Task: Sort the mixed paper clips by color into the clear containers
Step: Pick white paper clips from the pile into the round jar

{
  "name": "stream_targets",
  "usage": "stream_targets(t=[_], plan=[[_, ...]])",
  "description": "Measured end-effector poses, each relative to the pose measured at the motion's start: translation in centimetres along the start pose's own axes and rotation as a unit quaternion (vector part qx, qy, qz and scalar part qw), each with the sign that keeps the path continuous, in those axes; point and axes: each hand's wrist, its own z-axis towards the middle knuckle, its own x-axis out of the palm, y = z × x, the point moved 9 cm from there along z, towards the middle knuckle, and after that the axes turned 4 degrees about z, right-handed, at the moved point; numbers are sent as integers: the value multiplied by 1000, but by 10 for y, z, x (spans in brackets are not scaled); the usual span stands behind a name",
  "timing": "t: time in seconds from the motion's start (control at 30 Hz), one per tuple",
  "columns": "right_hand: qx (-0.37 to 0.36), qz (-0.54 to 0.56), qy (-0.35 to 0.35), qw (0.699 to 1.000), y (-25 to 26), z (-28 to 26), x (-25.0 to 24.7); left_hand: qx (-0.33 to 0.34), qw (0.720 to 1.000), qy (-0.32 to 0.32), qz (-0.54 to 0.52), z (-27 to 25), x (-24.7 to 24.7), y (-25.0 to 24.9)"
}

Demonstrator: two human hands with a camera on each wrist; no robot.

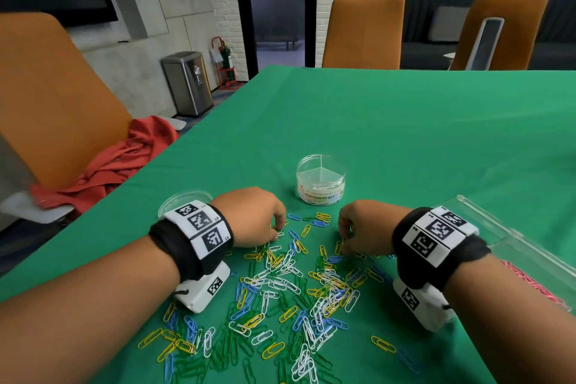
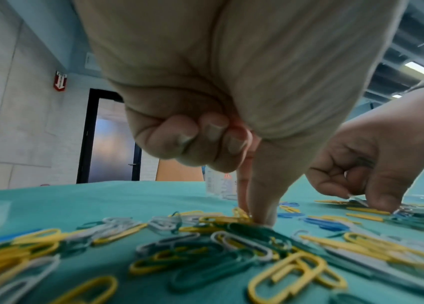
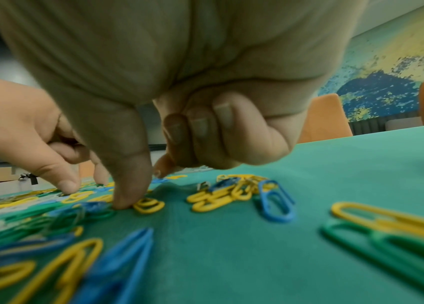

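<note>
A loose pile of paper clips (image 1: 290,287) in yellow, green, blue and white lies on the green cloth. My left hand (image 1: 278,232) is at the pile's far left edge. Its thumb and forefinger pinch a yellow clip (image 2: 239,212) against the cloth, and the other fingers are curled in. My right hand (image 1: 344,243) is at the far right edge; its thumb tip (image 3: 125,202) presses the cloth beside a yellow clip (image 3: 149,205). A whitish clip (image 2: 359,200) sits between its thumb and forefinger. The round clear divided container (image 1: 321,179) stands just beyond both hands.
A clear round lid (image 1: 179,199) lies behind my left wrist. A clear rectangular box (image 1: 511,234) holding pink clips (image 1: 530,285) lies at the right. A red cloth (image 1: 112,162) is draped over the orange chair at the table's left edge. Bare green cloth stretches beyond the container.
</note>
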Motion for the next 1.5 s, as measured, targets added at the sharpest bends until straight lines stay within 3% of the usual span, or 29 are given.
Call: stream_targets(t=[0.13, 0.23, 0.3, 0.37, 0.47, 0.57, 0.8, 1.0, 1.13, 1.2, 1.27, 1.33, 1.37, 1.43, 1.5], plan=[[-11, 54, -20, 998, -5, 2, -10, -8, 999, 27, -19, 3, 6, 10], [-2, 197, -59, 979, -9, 4, -24, -20, 996, 50, -73, 2, 13, 22], [8, 294, -47, 955, -5, 6, -21, -33, 990, 51, -125, 4, 14, 31], [1, 324, -9, 946, 10, 10, -13, -57, 980, 38, -188, 6, 14, 42], [-59, 265, 21, 962, 45, 16, -10, -101, 960, 9, -261, 6, 14, 59], [-116, 116, 17, 986, 74, 20, -5, -119, 968, -14, -219, 3, 14, 73], [-108, -10, 17, 994, 86, 26, 5, -30, 993, -13, -113, -2, 5, 37], [-94, 20, 22, 995, 75, 28, 5, -5, 1000, -6, -13, 3, 6, 15], [-80, 153, 3, 985, 48, 24, -7, -2, 999, 3, -42, 1, 9, 19], [-59, 280, 14, 958, 31, 22, -6, -24, 993, 10, -119, 0, 7, 27], [-25, 480, 46, 876, 19, 22, 1, -59, 962, 17, -267, 1, 8, 39], [5, 611, 67, 789, 13, 21, 6, -97, 881, 25, -463, -1, 16, 47], [12, 640, 72, 765, 13, 20, 5, -110, 830, 31, -546, -2, 21, 49], [10, 663, 74, 745, 14, 21, 3, -120, 762, 41, -635, 0, 30, 52], [10, 646, 65, 761, 14, 23, 3, -118, 735, 54, -665, 2, 34, 53]])
